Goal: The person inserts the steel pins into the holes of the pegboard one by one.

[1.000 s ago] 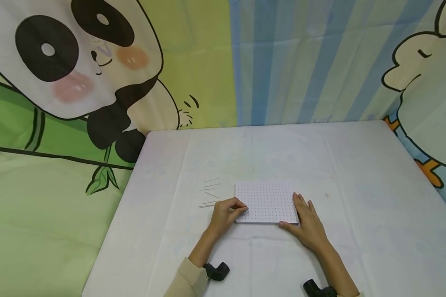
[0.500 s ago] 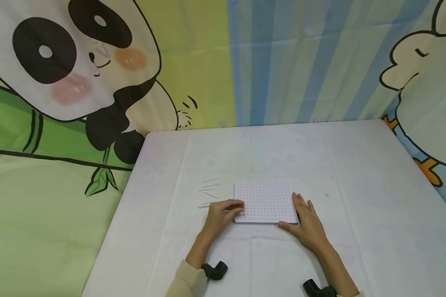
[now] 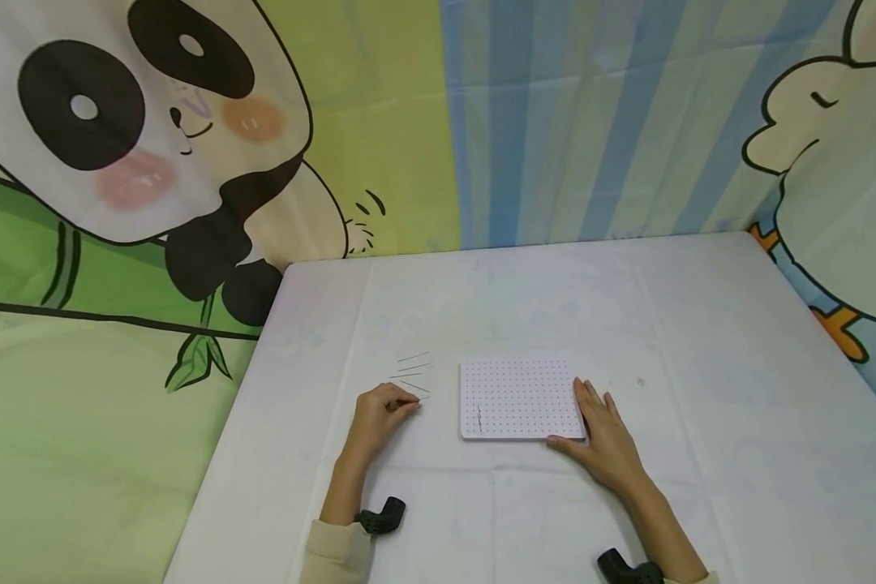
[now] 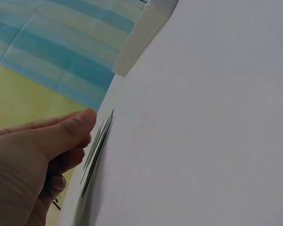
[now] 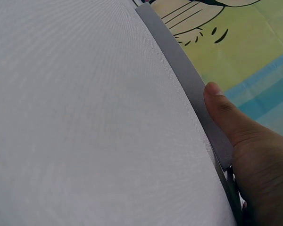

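Here's the left hand (image 3: 380, 414), out at nine o'clock from the white dotted board (image 3: 529, 397), thumb and forefinger drawn together at the tips; whether those fingers have hold of anything, I cannot tell. Just past them, towards one o'clock, a few thin dark rods (image 4: 98, 153) lie roughly side by side on the white-covered counter (image 3: 569, 300), near the board but apart from it. And over at the board's four o'clock, the right hand (image 3: 613, 446): fingers stretched straight along the edge, thumb spread wide to touch the near side, nothing clenched. One lone rod (image 3: 479, 419) shows on the board itself, by its seven o'clock corner; standing or lying, I can't say. Up at eleven, a big panda print (image 3: 263, 203); at twelve, striped cloth (image 3: 555, 122).
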